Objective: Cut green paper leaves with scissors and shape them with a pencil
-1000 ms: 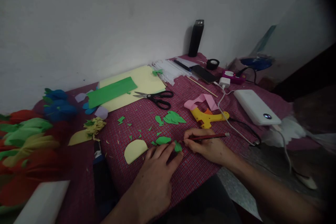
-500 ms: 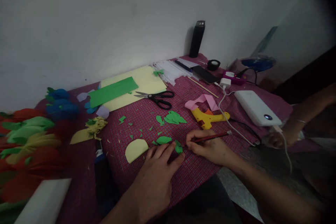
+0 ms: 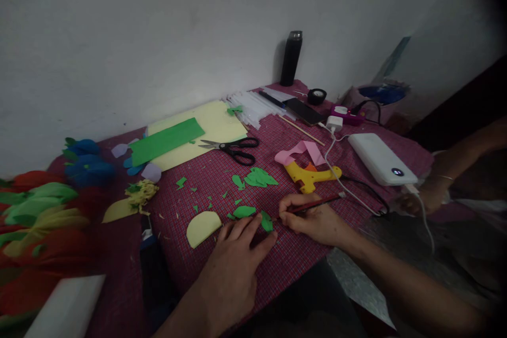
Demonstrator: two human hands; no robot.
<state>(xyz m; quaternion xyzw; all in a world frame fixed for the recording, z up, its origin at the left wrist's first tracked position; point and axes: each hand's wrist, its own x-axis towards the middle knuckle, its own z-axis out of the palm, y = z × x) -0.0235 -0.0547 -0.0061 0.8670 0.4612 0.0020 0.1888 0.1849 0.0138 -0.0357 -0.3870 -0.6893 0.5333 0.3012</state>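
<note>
My left hand [image 3: 234, 261] lies flat on the checked cloth, fingers stretched, index finger and thumb touching a small green paper leaf [image 3: 266, 222]. My right hand [image 3: 312, 220] is closed around a slim red pencil [image 3: 322, 201], its lower tip close to that leaf and partly hidden by my fingers. Another green leaf [image 3: 244, 212] lies just beyond my left fingertips. Left of that hand rests a pale yellow half-round paper piece [image 3: 203, 228]. A pile of cut green leaves [image 3: 259, 177] sits farther back, among green scraps.
Black-handled scissors [image 3: 237, 149] lie beside a green paper strip [image 3: 168, 140] on yellow sheets. A yellow glue gun [image 3: 311, 175], a pink strip and a white power bank [image 3: 380, 158] are at right. Paper flowers [image 3: 43, 216] crowd the left. Another person's hand [image 3: 422, 200] is at far right.
The whole view has shifted slightly, so things appear a little farther left. Both hands keep their places at the leaf, and the pencil stays in my right hand.
</note>
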